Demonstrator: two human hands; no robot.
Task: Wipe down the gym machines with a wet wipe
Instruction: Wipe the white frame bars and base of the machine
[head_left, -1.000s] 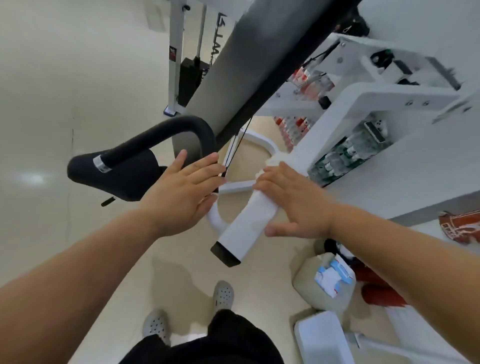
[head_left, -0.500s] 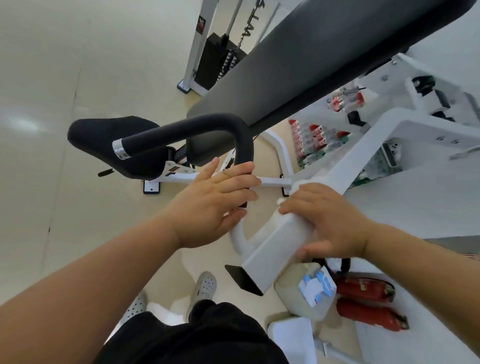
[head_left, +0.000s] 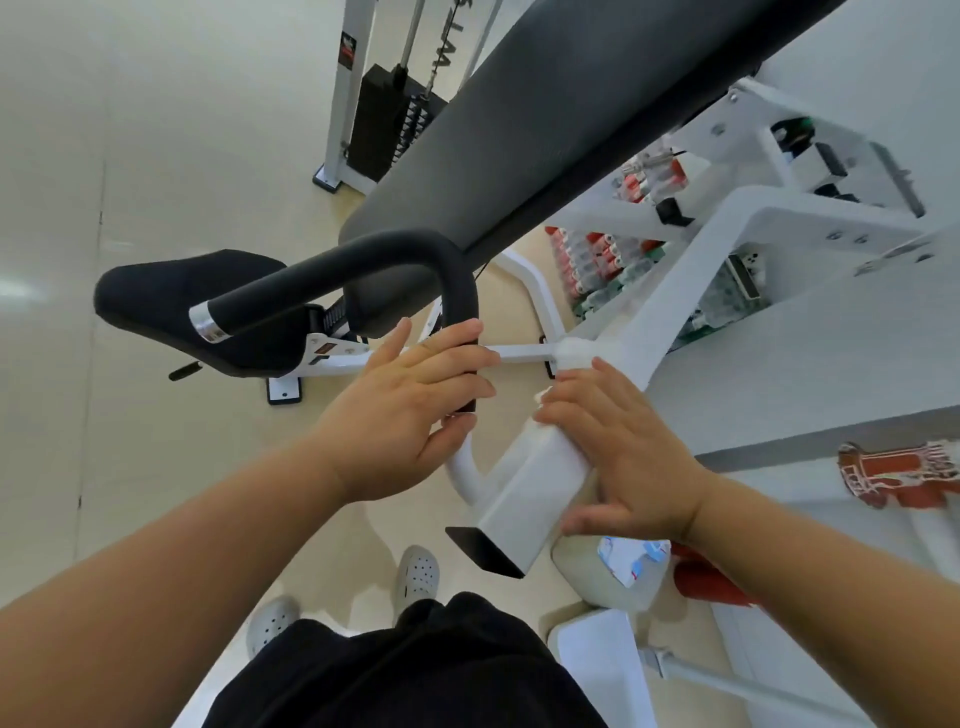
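Hands on the machine: the left hand (head_left: 410, 410) grips the lower end of the black foam handle (head_left: 363, 260), fingers curled across the front and thumb tucked underneath. Just beside it, the right hand (head_left: 623, 447) lies over the white square bar (head_left: 524, 499), fingers draped flat across the top edge and thumb stretched out along the side. The wet wipe (head_left: 541, 398) is trapped under that right hand, with only a sliver of white peeking out at the fingertips. Below the right thumb the bar finishes in a black end cap (head_left: 483, 551). Out past the left hand's fingers the handle arches over towards a black seat (head_left: 171, 301), and a long grey pad (head_left: 571, 130) runs away above both hands. Beyond that stands a weight stack (head_left: 384, 119) in a white frame. Under the right wrist sits a beige bag (head_left: 587, 577) with a blue-and-white packet (head_left: 631, 561) on it. Beneath both forearms, grey clogs (head_left: 418, 571) stand on the cream floor (head_left: 156, 156).
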